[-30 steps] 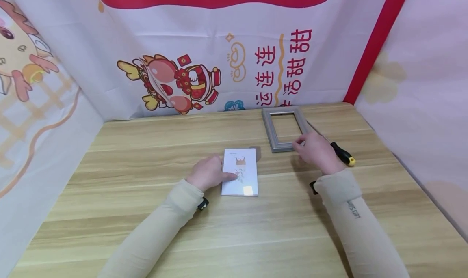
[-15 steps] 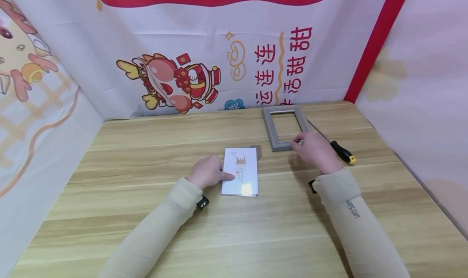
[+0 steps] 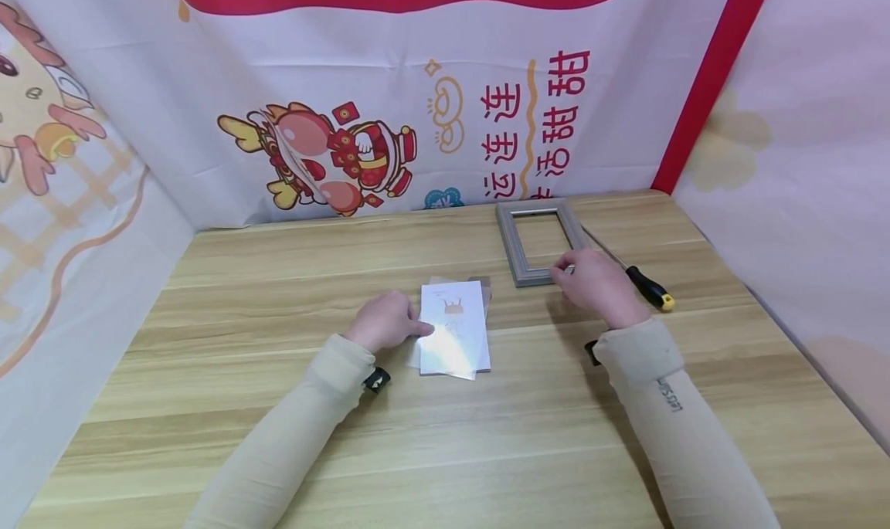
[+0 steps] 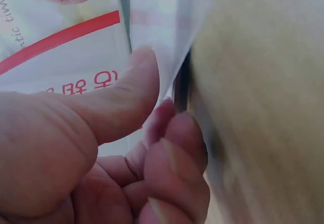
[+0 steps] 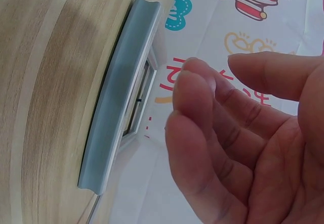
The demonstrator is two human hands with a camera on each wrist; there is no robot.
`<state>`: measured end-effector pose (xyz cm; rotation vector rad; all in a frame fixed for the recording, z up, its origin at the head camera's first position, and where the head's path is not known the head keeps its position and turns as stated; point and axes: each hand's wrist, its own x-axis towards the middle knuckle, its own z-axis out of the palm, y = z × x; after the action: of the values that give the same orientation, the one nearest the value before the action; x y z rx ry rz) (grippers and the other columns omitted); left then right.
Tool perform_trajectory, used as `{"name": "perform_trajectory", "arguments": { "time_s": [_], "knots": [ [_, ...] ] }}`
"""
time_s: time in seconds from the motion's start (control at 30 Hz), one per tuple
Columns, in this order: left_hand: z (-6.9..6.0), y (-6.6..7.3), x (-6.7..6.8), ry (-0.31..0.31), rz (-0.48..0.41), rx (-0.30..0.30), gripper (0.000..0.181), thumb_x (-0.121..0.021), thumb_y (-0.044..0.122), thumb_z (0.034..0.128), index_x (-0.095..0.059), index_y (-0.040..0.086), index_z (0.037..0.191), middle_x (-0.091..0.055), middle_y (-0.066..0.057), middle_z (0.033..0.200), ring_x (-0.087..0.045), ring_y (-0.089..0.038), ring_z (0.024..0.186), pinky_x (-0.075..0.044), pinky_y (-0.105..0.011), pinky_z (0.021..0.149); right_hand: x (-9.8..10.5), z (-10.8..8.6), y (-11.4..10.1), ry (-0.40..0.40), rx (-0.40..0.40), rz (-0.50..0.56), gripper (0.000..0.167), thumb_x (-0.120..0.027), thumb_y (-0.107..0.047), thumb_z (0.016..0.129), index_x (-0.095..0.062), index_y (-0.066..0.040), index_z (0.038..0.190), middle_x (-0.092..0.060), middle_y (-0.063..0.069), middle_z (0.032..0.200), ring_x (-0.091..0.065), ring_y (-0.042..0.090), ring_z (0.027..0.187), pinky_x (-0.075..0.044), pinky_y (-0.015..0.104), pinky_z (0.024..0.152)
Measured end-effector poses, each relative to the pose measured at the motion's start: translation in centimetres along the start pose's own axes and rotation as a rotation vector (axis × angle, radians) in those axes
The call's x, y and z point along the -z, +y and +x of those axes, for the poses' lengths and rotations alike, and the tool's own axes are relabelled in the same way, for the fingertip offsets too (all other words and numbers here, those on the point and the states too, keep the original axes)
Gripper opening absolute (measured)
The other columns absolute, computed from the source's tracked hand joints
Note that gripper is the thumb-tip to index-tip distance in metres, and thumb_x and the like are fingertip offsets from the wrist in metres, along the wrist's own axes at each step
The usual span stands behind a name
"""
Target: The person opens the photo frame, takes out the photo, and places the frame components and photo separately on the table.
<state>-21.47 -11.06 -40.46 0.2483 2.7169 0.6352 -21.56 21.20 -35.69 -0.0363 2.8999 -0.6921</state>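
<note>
My left hand [image 3: 386,320] pinches the left edge of a thin clear sheet [image 3: 463,374] between thumb and fingers. The sheet lies askew over a white printed card [image 3: 454,308], its corners sticking out past the card, and light glares off it. In the left wrist view, the clear sheet [image 4: 161,27] rises from between thumb and fingertips. My right hand [image 3: 596,286] hovers by the near right corner of a grey picture frame [image 3: 514,245]. Its fingers are loosely bent and hold nothing; the right wrist view shows a gap between them and the frame [image 5: 119,100].
A screwdriver [image 3: 649,287] with a black and yellow handle lies right of the picture frame, its shaft partly behind it. A small grey-brown piece [image 3: 481,283] shows behind the card. Printed cloth [image 3: 389,42] hangs around the wooden table [image 3: 278,297].
My left hand has shifted slightly left, drawing the clear sheet askew over the card. The glare on the sheet has grown. My right hand has stayed almost still by the frame.
</note>
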Motion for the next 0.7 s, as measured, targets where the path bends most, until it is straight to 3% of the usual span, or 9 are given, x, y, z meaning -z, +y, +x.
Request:
{"name": "perform_trajectory", "arguments": {
  "time_s": [0.27, 0.43, 0.6, 0.7],
  "knots": [
    [-0.5, 0.0, 1.7, -0.007, -0.237, -0.022, 0.025, -0.070, 0.029, 0.0938, -0.063, 0.009, 0.081, -0.062, -0.008, 0.074, -0.053, -0.020, 0.061, -0.040, -0.028, 0.052, 0.2, -0.2, 0.0, 0.024, 0.033, -0.017, 0.032, -0.054, -0.029, 0.101, -0.069, -0.005, 0.115, -0.069, 0.004, 0.073, -0.060, 0.024, 0.075, -0.043, 0.039, 0.068],
    [-1.0, 0.0, 3.2, -0.020, -0.334, -0.015, 0.019, -0.066, 0.029, 0.0969, -0.065, 0.010, 0.099, -0.067, -0.015, 0.092, -0.055, -0.023, 0.066, -0.044, -0.030, 0.053, 0.4, -0.2, 0.0, 0.004, 0.044, 0.002, 0.031, -0.054, -0.029, 0.102, -0.068, -0.006, 0.115, -0.071, 0.007, 0.078, -0.060, 0.021, 0.070, -0.045, 0.038, 0.064],
    [-1.2, -0.5, 4.6, 0.029, -0.390, -0.037, 0.018, -0.064, 0.028, 0.0983, -0.065, 0.012, 0.106, -0.066, -0.018, 0.099, -0.056, -0.024, 0.065, -0.045, -0.030, 0.052, 0.7, -0.3, -0.1, -0.010, 0.044, 0.024, 0.030, -0.054, -0.029, 0.102, -0.068, -0.007, 0.115, -0.070, 0.010, 0.081, -0.060, 0.020, 0.067, -0.047, 0.036, 0.061],
    [-1.2, -1.0, 5.4, 0.071, -0.400, -0.042, 0.021, -0.064, 0.030, 0.0981, -0.063, 0.011, 0.108, -0.068, -0.016, 0.094, -0.056, -0.024, 0.064, -0.043, -0.029, 0.051, 0.7, -0.4, -0.1, -0.015, 0.039, 0.036, 0.030, -0.054, -0.030, 0.102, -0.068, -0.007, 0.115, -0.070, 0.010, 0.082, -0.060, 0.020, 0.067, -0.047, 0.035, 0.060]
  ]
}}
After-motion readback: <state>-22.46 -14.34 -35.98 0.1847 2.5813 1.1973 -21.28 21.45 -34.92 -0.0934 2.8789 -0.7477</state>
